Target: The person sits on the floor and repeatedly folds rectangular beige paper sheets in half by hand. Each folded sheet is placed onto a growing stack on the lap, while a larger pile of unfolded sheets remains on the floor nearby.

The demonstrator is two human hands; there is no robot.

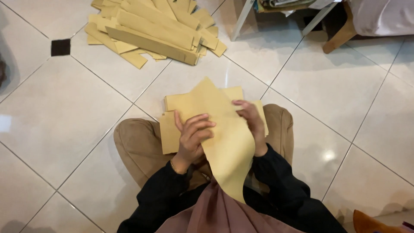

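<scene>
A small black inset square [60, 47] sits in the white tiled floor [69, 112] at the far left, and beyond it, toward the top, lies a loose heap of folded tan paper strips [157, 32], fanned over one another and well apart from the person. Nearer the middle, the person sits cross-legged in tan trousers, and a flat stack of tan paper pieces [170, 133] rests on the lap, its corners showing on both sides behind the hands. The left hand [194, 136], a thin bracelet at its wrist, is curled with the fingers bent over the left edge of a large tan paper sheet [228, 146], pinching it between thumb and fingers. That sheet is plain, matte and yellowish brown; it rises to a soft peak above the hands, bends in the middle and hangs down in a long curved tongue toward the person's mauve garment [215, 215], hiding part of the stack and the lap behind it. The right hand [250, 123] is closed on the sheet's right edge near the top, fingers folded inward over the paper. Black sleeves cover both forearms. Farther right, at the top, white frame legs [241, 19] and a wooden furniture leg [338, 36] stand on the tiles, and an orange object [371, 222] shows at the bottom right corner.
</scene>
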